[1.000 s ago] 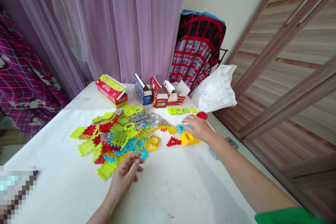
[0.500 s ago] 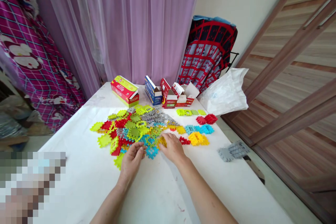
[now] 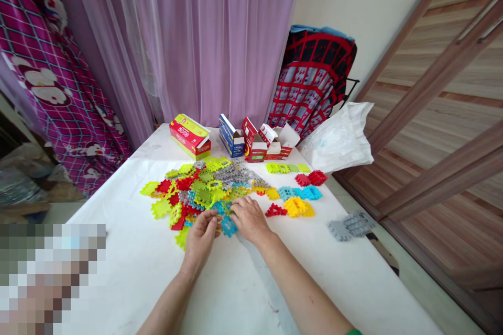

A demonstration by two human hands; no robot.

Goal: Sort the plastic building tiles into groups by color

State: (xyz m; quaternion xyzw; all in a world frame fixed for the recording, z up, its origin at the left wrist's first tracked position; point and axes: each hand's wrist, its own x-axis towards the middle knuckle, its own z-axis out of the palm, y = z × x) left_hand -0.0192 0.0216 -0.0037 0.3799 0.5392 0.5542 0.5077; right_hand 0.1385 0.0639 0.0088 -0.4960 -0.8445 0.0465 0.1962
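A heap of flat, notched plastic building pieces (image 3: 203,197) in green, red, blue, yellow and grey lies mid-table. My left hand (image 3: 201,235) is at its near edge, fingers curled in towards the thumb; a bit of yellow shows by the fingertips, too small to make out. My right hand (image 3: 250,221) reaches over the heap's near right side, fingers bent down and held together. Green shows beside its fingertips, but what they grip is hidden. Between the hands lies a blue notched piece (image 3: 229,227).
Sorted groups lie to the right: yellow pieces (image 3: 299,207), blue pieces (image 3: 312,192), red pieces (image 3: 316,177) and grey pieces (image 3: 351,226). Small open boxes (image 3: 231,138) and a red-and-green box (image 3: 190,136) stand at the back. A white plastic bag (image 3: 340,138) sits at the table's far right corner.
My right hand has moved left across the heap, closer to my left hand. My left hand stays at the near edge. The view has shifted slightly.
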